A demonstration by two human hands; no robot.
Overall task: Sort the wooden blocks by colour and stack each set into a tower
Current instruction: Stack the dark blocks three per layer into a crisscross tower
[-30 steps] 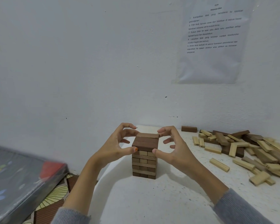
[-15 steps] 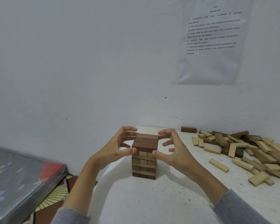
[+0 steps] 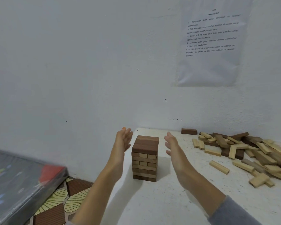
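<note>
Two open hands flank the tower (image 3: pixel 144 159): left hand (image 3: pixel 122 140) and right hand (image 3: pixel 170 143) have fingers straight and palms turned inward. Each is just beside the top layers w/ a visible gap, holding nothing.

The tower stands upright near the back-left corner of the white table (image 3: pixel 152 205), well apart from the loose block pile (image 3: pixel 250 153) on the right.

Handling, as a judgement: small wooden blocks, so light, stiff and smooth-faced. Nothing binds the layers, so a sideways knock prob. slides or topples them. Best hold is flat palms on opposite faces, even pressure. For a single block, pinch across the long sides.

Looks: top layer is three dark brown blocks side by side. Layers below alternate direction and mix pale and mid-brown ends, so colours don't look fully separated. Edges approx flush.

One dark block (image 3: pixel 188 131) lies alone by the wall.
</note>
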